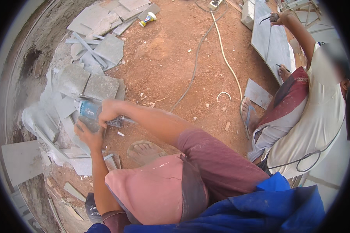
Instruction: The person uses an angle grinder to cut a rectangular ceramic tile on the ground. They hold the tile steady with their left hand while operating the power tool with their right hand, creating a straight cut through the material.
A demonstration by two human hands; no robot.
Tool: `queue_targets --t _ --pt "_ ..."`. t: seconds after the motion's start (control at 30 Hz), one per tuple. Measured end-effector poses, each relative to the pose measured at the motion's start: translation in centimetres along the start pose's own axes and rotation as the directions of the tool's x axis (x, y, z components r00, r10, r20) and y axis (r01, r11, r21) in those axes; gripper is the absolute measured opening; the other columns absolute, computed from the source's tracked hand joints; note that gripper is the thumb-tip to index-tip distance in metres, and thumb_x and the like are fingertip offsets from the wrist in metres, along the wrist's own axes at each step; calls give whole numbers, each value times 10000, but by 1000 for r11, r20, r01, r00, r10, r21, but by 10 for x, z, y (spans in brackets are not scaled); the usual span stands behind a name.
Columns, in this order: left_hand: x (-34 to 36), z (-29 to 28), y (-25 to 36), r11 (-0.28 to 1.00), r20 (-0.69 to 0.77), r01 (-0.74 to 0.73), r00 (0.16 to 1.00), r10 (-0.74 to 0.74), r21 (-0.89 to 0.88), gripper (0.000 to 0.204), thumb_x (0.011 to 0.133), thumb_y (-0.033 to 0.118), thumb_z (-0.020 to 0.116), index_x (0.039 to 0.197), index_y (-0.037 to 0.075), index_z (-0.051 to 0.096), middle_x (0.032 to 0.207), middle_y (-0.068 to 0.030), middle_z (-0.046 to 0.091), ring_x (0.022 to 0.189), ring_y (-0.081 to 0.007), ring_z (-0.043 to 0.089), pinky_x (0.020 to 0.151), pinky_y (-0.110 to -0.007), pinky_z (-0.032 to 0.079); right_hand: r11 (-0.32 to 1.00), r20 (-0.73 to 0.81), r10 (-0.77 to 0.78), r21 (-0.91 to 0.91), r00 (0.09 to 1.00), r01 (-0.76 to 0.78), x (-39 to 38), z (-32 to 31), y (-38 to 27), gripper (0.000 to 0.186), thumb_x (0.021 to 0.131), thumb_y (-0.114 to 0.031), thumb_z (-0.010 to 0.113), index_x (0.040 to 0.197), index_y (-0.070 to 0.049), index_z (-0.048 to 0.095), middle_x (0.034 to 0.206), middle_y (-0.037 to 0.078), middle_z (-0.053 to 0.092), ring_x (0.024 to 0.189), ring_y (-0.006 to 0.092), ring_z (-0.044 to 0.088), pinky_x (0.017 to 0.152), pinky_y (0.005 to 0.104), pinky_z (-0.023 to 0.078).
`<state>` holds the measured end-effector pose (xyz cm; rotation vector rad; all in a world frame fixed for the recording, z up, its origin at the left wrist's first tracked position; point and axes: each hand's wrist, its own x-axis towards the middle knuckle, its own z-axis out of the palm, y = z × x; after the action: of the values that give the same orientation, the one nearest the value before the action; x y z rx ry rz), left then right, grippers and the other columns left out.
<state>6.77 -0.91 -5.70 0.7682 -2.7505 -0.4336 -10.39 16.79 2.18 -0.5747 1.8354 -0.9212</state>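
Note:
My right hand (pixel 109 112) is closed around a teal power cutter (pixel 90 109), with the fingers wrapped over its body. A thin blade edge shows at the cutter's far side, over the broken tiles. Close below it, my left hand (pixel 90 134) grips a grey tile piece (pixel 88 123) between thumb and fingers. The cutter's underside and its contact with the tile are hidden. Pale dust hazes the tile pile (pixel 72 79) to the left of the hands.
A co-worker (pixel 307 97) crouches at right by a large grey slab (pixel 270 39), one hand holding a dark tool, the other a pen-like stick. Cables (pixel 221 50) run over red soil from a power strip (pixel 214 4). A yellow-and-white container (pixel 147 19) lies by the far tiles.

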Motion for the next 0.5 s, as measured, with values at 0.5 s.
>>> queue_targets --t 0.5 --pt "0 -28 32 991 97 126 987 -129 41 1338 633 461 1000 1648 26 243 1655 -311 213 1560 -486 188 1266 -582 185 994 55 29 101 998 -34 -13 -6 -11 280 563 -209 846 714 12 765 783 156 732 695 249 666 621 364 505"
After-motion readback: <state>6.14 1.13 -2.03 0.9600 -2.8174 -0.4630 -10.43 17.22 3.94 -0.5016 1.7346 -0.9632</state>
